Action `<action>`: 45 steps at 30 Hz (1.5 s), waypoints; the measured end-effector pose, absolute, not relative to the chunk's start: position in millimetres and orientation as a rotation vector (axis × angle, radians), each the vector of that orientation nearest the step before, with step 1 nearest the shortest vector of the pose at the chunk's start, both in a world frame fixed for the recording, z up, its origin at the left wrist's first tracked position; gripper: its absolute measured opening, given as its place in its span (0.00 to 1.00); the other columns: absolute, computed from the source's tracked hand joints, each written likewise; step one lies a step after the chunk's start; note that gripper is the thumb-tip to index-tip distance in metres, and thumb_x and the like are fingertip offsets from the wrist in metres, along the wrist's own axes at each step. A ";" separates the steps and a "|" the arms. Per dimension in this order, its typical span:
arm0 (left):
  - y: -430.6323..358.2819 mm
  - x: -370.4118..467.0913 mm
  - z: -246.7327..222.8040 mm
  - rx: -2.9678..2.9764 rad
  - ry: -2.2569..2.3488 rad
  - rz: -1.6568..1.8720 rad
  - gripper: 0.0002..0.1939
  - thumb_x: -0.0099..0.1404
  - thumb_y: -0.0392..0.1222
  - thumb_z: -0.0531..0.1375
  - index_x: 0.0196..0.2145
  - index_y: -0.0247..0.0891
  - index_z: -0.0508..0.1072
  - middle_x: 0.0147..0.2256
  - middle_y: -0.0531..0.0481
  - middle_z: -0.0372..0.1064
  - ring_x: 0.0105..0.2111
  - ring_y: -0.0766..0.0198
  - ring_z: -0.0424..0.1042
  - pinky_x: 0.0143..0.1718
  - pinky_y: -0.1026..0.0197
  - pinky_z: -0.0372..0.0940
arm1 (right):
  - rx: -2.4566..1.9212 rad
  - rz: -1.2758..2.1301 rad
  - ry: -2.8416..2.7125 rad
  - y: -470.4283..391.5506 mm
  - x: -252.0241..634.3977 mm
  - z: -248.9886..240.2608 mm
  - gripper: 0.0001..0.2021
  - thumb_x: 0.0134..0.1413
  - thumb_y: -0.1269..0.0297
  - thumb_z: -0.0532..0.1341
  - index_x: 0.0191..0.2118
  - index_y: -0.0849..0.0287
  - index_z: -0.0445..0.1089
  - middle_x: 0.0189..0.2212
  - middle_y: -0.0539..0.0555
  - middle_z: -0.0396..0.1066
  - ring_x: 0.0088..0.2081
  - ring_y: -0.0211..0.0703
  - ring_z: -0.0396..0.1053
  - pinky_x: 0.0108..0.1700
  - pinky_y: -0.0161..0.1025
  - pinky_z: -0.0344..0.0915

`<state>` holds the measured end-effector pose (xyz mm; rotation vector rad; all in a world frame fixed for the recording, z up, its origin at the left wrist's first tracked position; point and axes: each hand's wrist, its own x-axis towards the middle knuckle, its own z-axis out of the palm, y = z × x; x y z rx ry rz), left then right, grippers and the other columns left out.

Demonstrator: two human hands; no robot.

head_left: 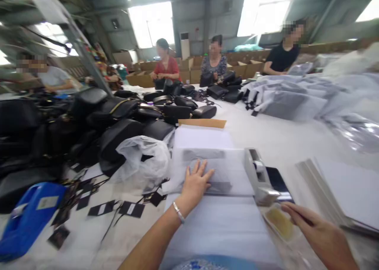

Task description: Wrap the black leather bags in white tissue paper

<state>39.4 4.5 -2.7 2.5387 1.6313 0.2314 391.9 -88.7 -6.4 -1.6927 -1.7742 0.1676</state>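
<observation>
My left hand lies flat with spread fingers on a packet of thin white paper. A dark flat shape shows through the paper beneath that hand. More white sheets lie under and in front of the packet. Right of it stands a grey tape dispenser with a roll in it. My right hand is at the dispenser's front end, thumb and fingers pinched together; what they hold, if anything, is too small to make out. Just below those fingertips, a yellow sponge-like pad sits in a clear dish.
Black bags pile up on the left, with a clear plastic bag, black tags and a blue jug nearby. A phone and stacked boards lie right. Wrapped packets are heaped behind. Several people work across the table.
</observation>
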 end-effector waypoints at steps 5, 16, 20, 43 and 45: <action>4.1 39.4 -5.9 2.585 1.650 0.209 0.30 0.66 0.41 0.61 0.63 0.54 0.60 0.69 0.47 0.45 0.68 0.44 0.45 0.60 0.31 0.54 | -1.472 0.306 -2.063 -47.9 361.9 43.3 0.11 0.61 0.55 0.59 0.39 0.51 0.78 0.37 0.51 0.78 0.37 0.45 0.76 0.41 0.38 0.71; 7.7 39.9 -7.8 2.551 1.654 0.209 0.32 0.64 0.39 0.63 0.63 0.54 0.61 0.69 0.46 0.45 0.68 0.43 0.45 0.60 0.29 0.53 | -1.052 0.391 -2.862 117.1 250.6 63.0 0.08 0.57 0.59 0.63 0.32 0.54 0.77 0.28 0.49 0.77 0.30 0.39 0.72 0.31 0.33 0.58; 10.4 39.6 -12.3 2.550 1.653 0.222 0.33 0.63 0.38 0.64 0.63 0.55 0.60 0.69 0.47 0.44 0.68 0.42 0.45 0.59 0.28 0.53 | -1.171 0.225 -3.005 132.3 235.7 64.8 0.08 0.54 0.56 0.65 0.31 0.53 0.77 0.28 0.51 0.78 0.32 0.46 0.74 0.30 0.35 0.57; 8.9 37.0 -9.9 2.628 1.636 0.228 0.29 0.66 0.39 0.60 0.63 0.53 0.61 0.69 0.47 0.47 0.68 0.44 0.46 0.59 0.32 0.56 | -1.889 0.785 -1.200 -30.2 375.1 -16.1 0.21 0.51 0.44 0.61 0.37 0.57 0.80 0.58 0.61 0.67 0.58 0.57 0.65 0.61 0.50 0.57; 8.0 36.5 -8.9 2.635 1.634 0.241 0.28 0.67 0.39 0.60 0.63 0.52 0.61 0.69 0.47 0.47 0.68 0.44 0.46 0.59 0.32 0.56 | -1.731 0.947 -1.014 -32.9 366.4 -17.0 0.21 0.46 0.44 0.66 0.36 0.58 0.80 0.60 0.61 0.65 0.60 0.58 0.63 0.61 0.49 0.57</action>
